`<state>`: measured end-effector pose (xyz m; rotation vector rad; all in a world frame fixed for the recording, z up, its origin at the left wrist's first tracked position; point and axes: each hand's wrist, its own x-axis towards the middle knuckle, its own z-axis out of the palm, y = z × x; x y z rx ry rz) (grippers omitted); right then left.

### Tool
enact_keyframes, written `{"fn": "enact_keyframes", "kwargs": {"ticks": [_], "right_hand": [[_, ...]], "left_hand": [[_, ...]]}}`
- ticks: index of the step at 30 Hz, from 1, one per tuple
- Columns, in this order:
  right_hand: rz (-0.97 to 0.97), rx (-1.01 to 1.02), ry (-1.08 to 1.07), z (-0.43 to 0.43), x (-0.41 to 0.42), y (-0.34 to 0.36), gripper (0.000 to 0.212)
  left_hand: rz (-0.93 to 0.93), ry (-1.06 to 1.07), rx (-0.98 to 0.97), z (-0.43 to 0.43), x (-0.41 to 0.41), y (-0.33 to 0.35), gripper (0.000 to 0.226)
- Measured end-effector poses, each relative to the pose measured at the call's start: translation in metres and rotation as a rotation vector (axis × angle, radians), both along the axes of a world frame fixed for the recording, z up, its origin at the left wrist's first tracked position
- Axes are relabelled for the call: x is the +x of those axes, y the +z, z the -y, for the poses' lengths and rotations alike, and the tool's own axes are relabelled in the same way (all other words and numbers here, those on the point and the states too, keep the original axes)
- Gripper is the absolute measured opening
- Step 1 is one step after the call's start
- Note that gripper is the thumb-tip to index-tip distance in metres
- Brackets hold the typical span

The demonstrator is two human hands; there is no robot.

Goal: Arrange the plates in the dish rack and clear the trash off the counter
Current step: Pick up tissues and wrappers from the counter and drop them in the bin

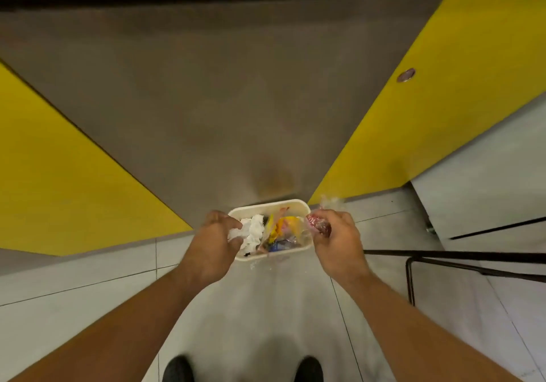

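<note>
A cream trash bin [291, 204] stands on the floor against the wall, seen from straight above. It holds crumpled white paper [254, 232], a yellow wrapper [285, 224] and other scraps. My left hand [213, 244] is over the bin's left edge and pinches a wad of white tissue [235, 234]. Over the bin's right edge, my right hand [339, 241] grips a red-and-white wrapper [317, 223] with clear plastic [332, 203] sticking out behind it. No plates, rack or counter are in view.
Yellow panels [74, 180] flank a grey wall strip [236, 101] ahead. A black metal frame [419, 266] stands on the tiled floor to the right. My two dark shoes [242, 370] show at the bottom edge.
</note>
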<state>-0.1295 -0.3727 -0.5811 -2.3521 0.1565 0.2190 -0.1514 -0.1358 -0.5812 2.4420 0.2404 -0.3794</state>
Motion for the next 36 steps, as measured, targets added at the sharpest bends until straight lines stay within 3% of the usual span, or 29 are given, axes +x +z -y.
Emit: {"fn": "enact_keyframes", "kwargs": {"ticks": [4, 7, 10, 13, 15, 20, 25, 28, 31, 34, 36], "right_hand": [[-0.025, -0.017, 0.061, -0.017, 0.015, -0.082, 0.050], [-0.108, -0.070, 0.100, -0.029, 0.027, -0.138, 0.047], [-0.155, -0.334, 0.277, -0.041, 0.049, -0.181, 0.027], [-0.223, -0.546, 0.379, -0.053, 0.074, -0.215, 0.042], [-0.313, -0.461, 0.379, -0.060, 0.087, -0.233, 0.043], [-0.412, -0.466, 0.647, -0.078, 0.104, -0.254, 0.010], [-0.558, -0.283, 0.755, -0.060, 0.111, -0.232, 0.007], [-0.608, -0.028, 0.530, -0.042, 0.103, -0.222, 0.015], [-0.473, 0.096, 0.337, -0.032, 0.095, -0.219, 0.033], [-0.369, 0.115, 0.270, -0.026, 0.089, -0.210, 0.034], [-0.350, 0.098, 0.239, -0.023, 0.085, -0.201, 0.028]], "left_hand": [[-0.027, -0.017, -0.012, 0.003, 0.010, -0.077, 0.029], [0.011, -0.040, 0.049, 0.006, 0.020, -0.121, 0.034], [0.122, -0.070, 0.139, 0.002, 0.031, -0.150, 0.033], [0.148, -0.080, 0.198, -0.005, 0.039, -0.168, 0.026], [0.136, -0.077, 0.210, -0.008, 0.042, -0.176, 0.022], [0.079, -0.120, 0.229, -0.002, 0.050, -0.188, 0.013], [-0.093, -0.227, 0.346, 0.032, 0.072, -0.217, 0.017], [-0.176, -0.296, 0.372, 0.048, 0.078, -0.240, 0.011], [-0.333, -0.332, 0.396, 0.061, 0.087, -0.253, 0.012], [-0.496, -0.448, 0.399, 0.063, 0.095, -0.246, 0.007], [-0.448, -0.510, 0.401, 0.053, 0.094, -0.232, 0.006]]}}
